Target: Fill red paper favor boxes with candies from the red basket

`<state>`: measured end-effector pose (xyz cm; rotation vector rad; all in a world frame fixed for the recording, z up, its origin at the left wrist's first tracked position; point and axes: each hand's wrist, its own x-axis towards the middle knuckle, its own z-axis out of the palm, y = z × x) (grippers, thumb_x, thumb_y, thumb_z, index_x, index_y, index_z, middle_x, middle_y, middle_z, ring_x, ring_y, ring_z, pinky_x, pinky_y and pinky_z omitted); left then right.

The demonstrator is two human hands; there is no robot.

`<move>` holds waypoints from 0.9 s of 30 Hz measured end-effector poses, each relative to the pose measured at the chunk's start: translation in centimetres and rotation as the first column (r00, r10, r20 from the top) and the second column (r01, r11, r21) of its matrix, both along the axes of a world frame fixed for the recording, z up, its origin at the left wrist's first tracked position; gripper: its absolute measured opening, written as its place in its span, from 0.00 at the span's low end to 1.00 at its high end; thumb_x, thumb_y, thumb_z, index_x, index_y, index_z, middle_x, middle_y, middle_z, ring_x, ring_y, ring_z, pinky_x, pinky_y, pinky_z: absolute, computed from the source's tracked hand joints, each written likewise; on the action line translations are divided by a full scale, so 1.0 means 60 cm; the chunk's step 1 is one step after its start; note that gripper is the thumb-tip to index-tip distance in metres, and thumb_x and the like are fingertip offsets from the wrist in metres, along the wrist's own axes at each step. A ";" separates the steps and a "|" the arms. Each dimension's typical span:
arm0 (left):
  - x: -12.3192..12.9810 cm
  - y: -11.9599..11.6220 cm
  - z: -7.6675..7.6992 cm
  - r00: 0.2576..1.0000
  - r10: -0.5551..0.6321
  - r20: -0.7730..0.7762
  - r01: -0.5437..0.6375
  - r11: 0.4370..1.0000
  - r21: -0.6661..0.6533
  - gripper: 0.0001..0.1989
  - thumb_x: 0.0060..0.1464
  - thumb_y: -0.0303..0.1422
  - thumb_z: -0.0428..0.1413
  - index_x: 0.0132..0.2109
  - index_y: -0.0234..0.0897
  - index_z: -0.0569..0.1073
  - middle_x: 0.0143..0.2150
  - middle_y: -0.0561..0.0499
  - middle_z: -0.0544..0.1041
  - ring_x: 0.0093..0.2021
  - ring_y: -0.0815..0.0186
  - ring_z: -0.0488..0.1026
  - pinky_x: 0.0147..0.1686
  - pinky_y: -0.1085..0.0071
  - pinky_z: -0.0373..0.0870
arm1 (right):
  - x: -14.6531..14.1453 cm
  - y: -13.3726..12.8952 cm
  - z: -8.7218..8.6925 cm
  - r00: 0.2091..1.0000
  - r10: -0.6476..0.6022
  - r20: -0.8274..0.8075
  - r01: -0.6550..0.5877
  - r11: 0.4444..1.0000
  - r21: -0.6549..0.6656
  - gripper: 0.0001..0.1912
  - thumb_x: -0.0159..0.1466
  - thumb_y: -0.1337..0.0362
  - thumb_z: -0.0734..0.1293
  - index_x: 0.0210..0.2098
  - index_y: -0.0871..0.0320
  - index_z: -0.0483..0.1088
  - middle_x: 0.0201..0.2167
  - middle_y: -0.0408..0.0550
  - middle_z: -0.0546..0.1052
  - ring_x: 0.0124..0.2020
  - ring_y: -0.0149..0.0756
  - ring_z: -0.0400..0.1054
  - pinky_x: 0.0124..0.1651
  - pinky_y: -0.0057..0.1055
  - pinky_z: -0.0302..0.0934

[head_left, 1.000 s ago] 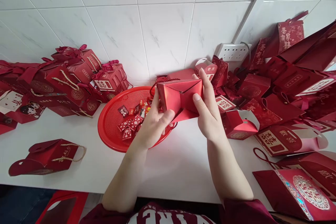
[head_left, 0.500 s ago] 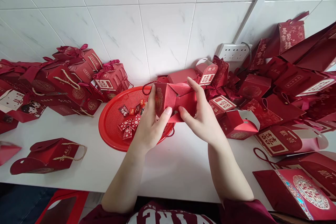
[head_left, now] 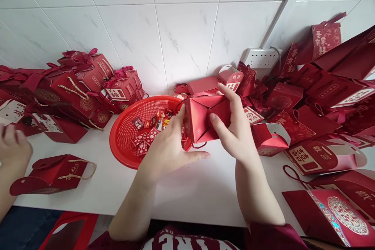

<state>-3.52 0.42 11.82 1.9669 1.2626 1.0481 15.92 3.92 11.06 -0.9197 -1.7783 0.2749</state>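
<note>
one red gift box (head_left: 195, 122) is held above the desk (head_left: 193, 195) near the red colander (head_left: 115, 147); your right fingers (head_left: 234, 100) clasp it, thumb across the folded panels (head_left: 220, 104), likely keeping them shut, while your left fingers (head_left: 177, 121) are loosely open at its side, thumb clear.

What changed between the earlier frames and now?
Held box shifted slightly right and toward the wearer. Left hand: thumb let go of the box's folded face, now extended below it. Right hand kept its grip. Another person's hand entered at left; a box with a white label appeared by the left pile. Unchanged: red basket, rope-handled box on the table.
</note>
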 end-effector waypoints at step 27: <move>-0.001 0.026 -0.035 0.928 -0.227 0.296 0.171 0.964 0.206 0.48 0.39 0.43 0.72 0.65 0.53 0.59 0.63 0.44 0.65 0.60 0.44 0.67 0.61 0.45 0.65 | 0.066 -0.019 0.020 0.904 0.415 0.104 -0.405 0.908 -0.107 0.60 0.53 0.32 0.71 0.74 0.48 0.44 0.70 0.54 0.61 0.68 0.57 0.59 0.65 0.54 0.62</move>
